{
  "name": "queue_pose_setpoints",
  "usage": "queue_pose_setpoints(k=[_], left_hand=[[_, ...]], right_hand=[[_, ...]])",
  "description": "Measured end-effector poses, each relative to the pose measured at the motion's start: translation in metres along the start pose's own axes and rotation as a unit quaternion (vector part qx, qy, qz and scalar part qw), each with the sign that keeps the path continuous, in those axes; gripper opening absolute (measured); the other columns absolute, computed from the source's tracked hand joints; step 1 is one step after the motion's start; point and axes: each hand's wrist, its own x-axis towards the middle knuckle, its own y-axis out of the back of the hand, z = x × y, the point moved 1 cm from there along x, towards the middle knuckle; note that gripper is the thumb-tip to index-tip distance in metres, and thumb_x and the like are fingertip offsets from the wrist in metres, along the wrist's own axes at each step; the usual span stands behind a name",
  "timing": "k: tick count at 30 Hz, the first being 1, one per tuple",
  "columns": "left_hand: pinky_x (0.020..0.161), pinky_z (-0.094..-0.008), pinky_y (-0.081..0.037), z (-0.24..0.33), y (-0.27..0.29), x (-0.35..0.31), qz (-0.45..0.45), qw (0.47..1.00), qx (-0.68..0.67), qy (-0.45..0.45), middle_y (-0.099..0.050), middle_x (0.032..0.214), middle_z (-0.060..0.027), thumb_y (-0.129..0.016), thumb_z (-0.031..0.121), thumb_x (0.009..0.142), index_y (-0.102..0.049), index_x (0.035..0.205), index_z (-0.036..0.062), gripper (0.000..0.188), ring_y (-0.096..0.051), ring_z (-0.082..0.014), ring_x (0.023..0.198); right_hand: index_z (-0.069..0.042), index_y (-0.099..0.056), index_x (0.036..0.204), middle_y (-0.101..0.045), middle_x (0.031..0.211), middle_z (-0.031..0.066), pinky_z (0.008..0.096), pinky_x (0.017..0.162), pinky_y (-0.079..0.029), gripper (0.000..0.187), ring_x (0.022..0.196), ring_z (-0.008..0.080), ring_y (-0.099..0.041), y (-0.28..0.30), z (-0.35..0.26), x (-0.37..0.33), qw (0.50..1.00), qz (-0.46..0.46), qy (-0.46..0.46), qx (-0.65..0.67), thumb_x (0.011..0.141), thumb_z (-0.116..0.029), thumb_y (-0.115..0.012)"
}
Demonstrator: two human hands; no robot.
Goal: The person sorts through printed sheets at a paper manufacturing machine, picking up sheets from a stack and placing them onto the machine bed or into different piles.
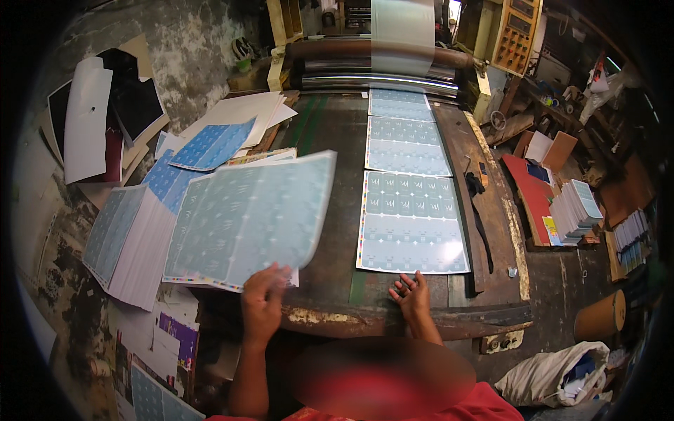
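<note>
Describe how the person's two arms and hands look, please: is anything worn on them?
Both forearms are bare, with no gloves, watch or rings visible on the left hand or the right hand. A red shirt shows at the lower edge; no sleeves reach the forearms.

Single head-worn fisheye view, looking steeply down and forward.
Camera sits close above the near edge of the surface (421, 319); forearms enter from the lower edge; the roller machine (379, 63) lies farthest ahead, straight edges bending toward the rim.
</note>
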Motion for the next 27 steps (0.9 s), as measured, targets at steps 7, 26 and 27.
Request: queue_pose_setpoints(k=[7, 26, 27], left_hand=[[0.115, -0.0631, -0.013, 0.037, -0.018, -0.021, -0.29, 0.939, 0.075, -0.168, -0.066, 0.128, -0.0022, -0.071, 0.04, 0.087, -0.075, 0.111, 0.0195, 0.032, -0.044, -0.0334, 0.138], [0.116, -0.0506, -0.023, -0.028, 0.007, 0.007, -0.084, 0.96, 0.263, -0.042, -0.05, 0.145, -0.0153, -0.055, 0.043, 0.098, -0.055, 0.136, 0.0025, 0.055, -0.037, -0.0363, 0.142], [0.116, -0.0502, -0.024, -0.028, 0.007, 0.007, -0.061, 0.966, 0.247, -0.037, -0.054, 0.142, -0.0145, -0.053, 0.039, 0.1, -0.06, 0.132, 0.0032, 0.048, -0.039, -0.0355, 0.14]], right_hand=[[-0.004, -0.044, 0.134, -0.063, 0.106, 0.0128, 0.039, 0.075, -0.055, 0.052, 0.076, 0.0177, -0.061, -0.018, -0.034, -0.072, 0.947, -0.302, -0.06, -0.088, 0.096, -0.036, -0.058], [0.0, -0.048, 0.125, -0.066, 0.087, 0.0183, 0.0516, 0.086, -0.051, 0.054, 0.071, 0.026, -0.061, 0.102, 0.036, -0.14, 0.982, -0.056, -0.162, -0.074, 0.097, -0.046, -0.055], [0.0, -0.048, 0.126, -0.066, 0.087, 0.0185, 0.0516, 0.086, -0.05, 0.056, 0.071, 0.0265, -0.061, 0.103, 0.037, -0.133, 0.981, -0.066, -0.17, -0.06, 0.097, -0.048, -0.053]])
